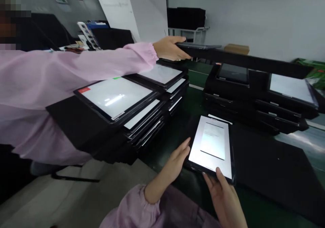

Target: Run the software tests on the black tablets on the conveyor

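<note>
A tablet [212, 146] with a lit white screen lies low in the middle, over the dark green table [193, 99]. My right hand [225, 197] grips its near edge, thumb on top of the frame and fingers underneath. My left hand [176, 162] rests with its fingers stretched flat against the tablet's left edge. A co-worker's arm in a pink sleeve [76, 68] reaches across from the left. That person's hand [170, 48] holds a flat dark tablet or tray [200, 46] up high.
A stack of black trays with white-screened tablets [114, 99] stands at the left, and another stack [256, 96] at the right. A black mat [274, 167] lies right of my tablet. A cardboard box [236, 48] sits at the back.
</note>
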`<state>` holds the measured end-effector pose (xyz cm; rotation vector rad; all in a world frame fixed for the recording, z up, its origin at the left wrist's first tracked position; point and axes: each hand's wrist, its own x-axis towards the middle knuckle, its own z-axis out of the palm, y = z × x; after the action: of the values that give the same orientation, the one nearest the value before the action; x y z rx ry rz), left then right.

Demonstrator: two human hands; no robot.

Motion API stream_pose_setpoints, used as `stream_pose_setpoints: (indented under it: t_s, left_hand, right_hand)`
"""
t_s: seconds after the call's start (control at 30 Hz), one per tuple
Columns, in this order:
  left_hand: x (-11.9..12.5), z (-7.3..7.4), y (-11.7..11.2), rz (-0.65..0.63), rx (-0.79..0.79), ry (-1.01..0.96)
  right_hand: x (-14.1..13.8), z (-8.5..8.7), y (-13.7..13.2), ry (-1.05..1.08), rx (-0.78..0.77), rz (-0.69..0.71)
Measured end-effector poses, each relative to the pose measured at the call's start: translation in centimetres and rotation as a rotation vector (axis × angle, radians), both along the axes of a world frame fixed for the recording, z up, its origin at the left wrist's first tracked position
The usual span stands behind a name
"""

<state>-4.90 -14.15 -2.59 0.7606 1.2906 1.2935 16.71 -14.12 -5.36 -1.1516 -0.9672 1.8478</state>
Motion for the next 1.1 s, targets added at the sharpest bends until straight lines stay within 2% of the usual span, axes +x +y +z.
stream_pose_setpoints:
  t_s: [0.13,0.2,0.27,0.33,0.4,0.43,0.47,0.53,0.63,0.73,0.93,1.1]
  left_hand:
    - [-2.6,1.4,-0.7,0.059,0.106,0.033]
    - [-3.8,1.4,-0.5,0.133,0.15,0.081]
    - [-4.7,0.8,0.3,0.231,0.163,0.136]
    - [-5.0,-0.2,1.3,0.307,0.166,0.168]
    - [-5.0,-1.3,2.3,0.329,0.155,0.179]
    - [-4.9,-1.8,2.8,0.331,0.148,0.185]
    - [-4.9,-2.2,3.2,0.33,0.14,0.193]
    - [-4.9,-3.1,3.9,0.322,0.114,0.21]
    - [-5.2,-4.2,4.6,0.318,0.058,0.243]
    - [-5.6,-4.8,4.9,0.293,0.007,0.285]
    - [-5.5,-4.3,5.1,0.198,-0.05,0.355]
    - [-5.2,-3.9,5.0,0.186,-0.075,0.403]
  right_hand:
    - [2.7,2.0,-1.9,-0.039,-0.229,0.091]
    - [4.8,3.4,-2.3,-0.155,-0.174,0.172]
    - [6.2,4.6,-2.1,-0.302,0.107,0.185]
    - [6.4,5.4,-1.1,-0.489,0.532,0.119]
    - [5.5,5.7,0.5,-0.731,0.969,-0.001]
    - [4.8,5.6,1.4,-0.856,1.139,-0.035]
    - [4.1,5.4,2.3,-0.969,1.263,-0.044]
    - [2.9,5.0,3.7,-1.121,1.381,-0.002]
    - [2.2,4.3,5.2,-1.179,1.399,0.095]
    - [2.1,4.0,6.0,-1.178,1.378,0.114]
    - [1.6,4.3,6.5,-1.15,1.299,0.09]
    - [1.2,4.7,6.5,-1.136,1.246,0.059]
